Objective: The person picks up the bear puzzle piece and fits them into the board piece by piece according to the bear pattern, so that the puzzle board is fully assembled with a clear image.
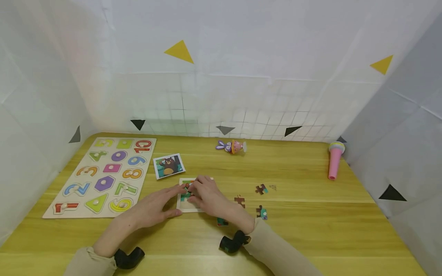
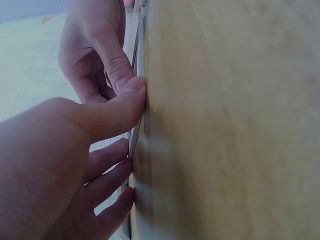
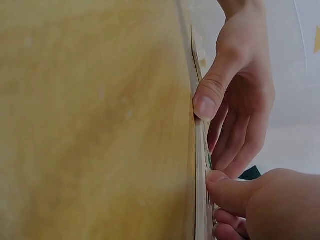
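Note:
A small puzzle tray (image 1: 193, 210) with a pale frame lies at the middle of the table, partly filled with colored pieces. My left hand (image 1: 152, 207) holds its left side, thumb at the near edge and fingers spread farther back. Over the tray, my right hand (image 1: 210, 197) has bent fingers and pinches a puzzle piece mostly hidden under them. In the right wrist view, the thumb and fingertips of the right hand (image 3: 250, 195) meet low at the tray's face. Loose puzzle pieces (image 1: 261, 189) lie to the right, one (image 1: 222, 222) below my right wrist.
A number-and-shape board (image 1: 77, 175) fills the left side. Behind the tray lies a bear picture card (image 1: 169, 166). A rabbit figure (image 1: 232, 147) lies near the back wall, and a pink toy microphone (image 1: 334, 161) is at the far right.

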`<state>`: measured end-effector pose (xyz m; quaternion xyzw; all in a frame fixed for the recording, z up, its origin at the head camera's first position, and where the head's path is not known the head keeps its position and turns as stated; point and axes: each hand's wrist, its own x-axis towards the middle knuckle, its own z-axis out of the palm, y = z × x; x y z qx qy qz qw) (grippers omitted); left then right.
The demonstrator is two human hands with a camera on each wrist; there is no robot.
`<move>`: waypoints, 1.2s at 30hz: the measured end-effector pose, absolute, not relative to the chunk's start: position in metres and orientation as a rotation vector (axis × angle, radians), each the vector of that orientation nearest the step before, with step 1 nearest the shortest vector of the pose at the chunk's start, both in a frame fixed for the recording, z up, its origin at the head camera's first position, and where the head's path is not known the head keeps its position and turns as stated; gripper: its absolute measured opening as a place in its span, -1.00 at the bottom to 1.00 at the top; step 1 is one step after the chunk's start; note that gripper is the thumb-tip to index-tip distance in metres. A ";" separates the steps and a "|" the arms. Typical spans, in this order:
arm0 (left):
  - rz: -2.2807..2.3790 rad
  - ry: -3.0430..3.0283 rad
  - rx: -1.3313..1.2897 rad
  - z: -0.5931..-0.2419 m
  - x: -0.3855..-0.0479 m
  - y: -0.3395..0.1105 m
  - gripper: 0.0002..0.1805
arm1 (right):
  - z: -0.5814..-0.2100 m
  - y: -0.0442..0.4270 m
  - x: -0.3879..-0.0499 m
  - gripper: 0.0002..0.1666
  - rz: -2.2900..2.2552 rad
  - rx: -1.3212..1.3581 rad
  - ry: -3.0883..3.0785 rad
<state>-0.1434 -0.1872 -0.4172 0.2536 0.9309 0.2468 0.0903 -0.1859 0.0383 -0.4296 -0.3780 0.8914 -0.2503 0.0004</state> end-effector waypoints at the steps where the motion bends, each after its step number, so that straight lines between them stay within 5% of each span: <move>1: 0.733 2.771 0.762 -0.418 -0.143 -0.187 -0.26 | -0.429 0.038 -0.186 -0.70 -0.786 -1.183 2.800; 36: 0.606 2.776 0.824 -0.418 -0.144 -0.185 -0.28 | -0.433 0.038 -0.185 -0.71 -0.866 -1.136 2.891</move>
